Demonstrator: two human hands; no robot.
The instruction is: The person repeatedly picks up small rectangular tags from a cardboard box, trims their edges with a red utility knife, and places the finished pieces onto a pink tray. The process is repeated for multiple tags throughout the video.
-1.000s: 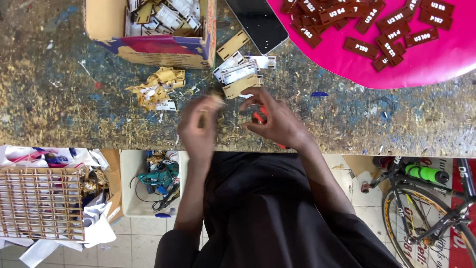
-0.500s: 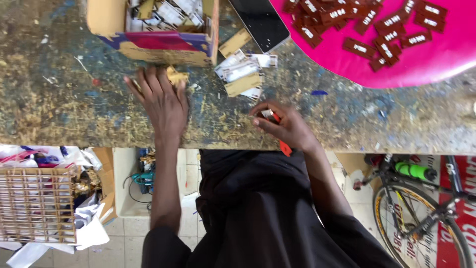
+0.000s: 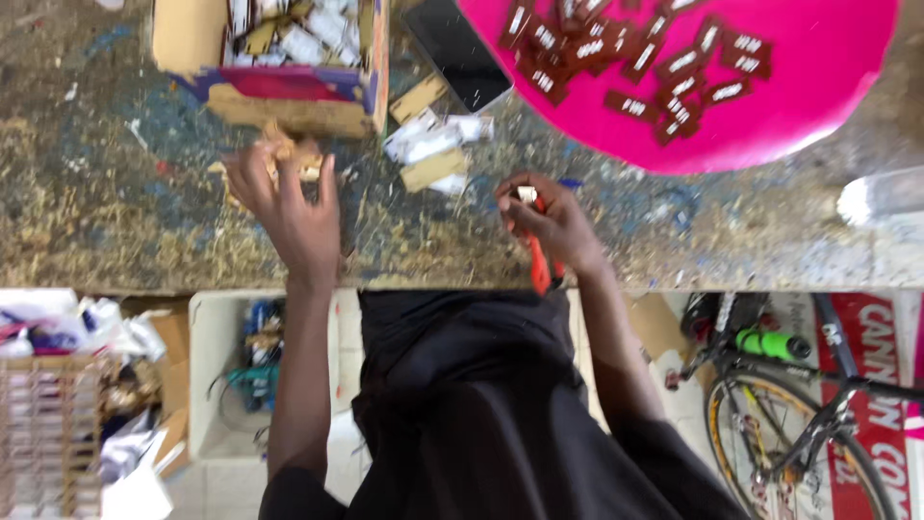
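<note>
while both hands work at the paint-flecked bench:
change: left hand [image 3: 289, 207] has reached out, fingers closing on small tan wooden pieces [image 3: 289, 154] below the cardboard box [image 3: 289, 96].
right hand [image 3: 549, 221]: grips an orange-handled tool [image 3: 539, 270] near the bench edge.

This is a small craft workshop. The counter [image 3: 115, 221] is rough, paint-spattered and strewn with sawdust and wood scraps [image 3: 431, 169]. A cardboard box [image 3: 289, 91] holds cut pieces, a pink tray [image 3: 770, 135] carries small brown tags, and a bicycle [image 3: 799, 404] stands on the floor beside it.
</note>
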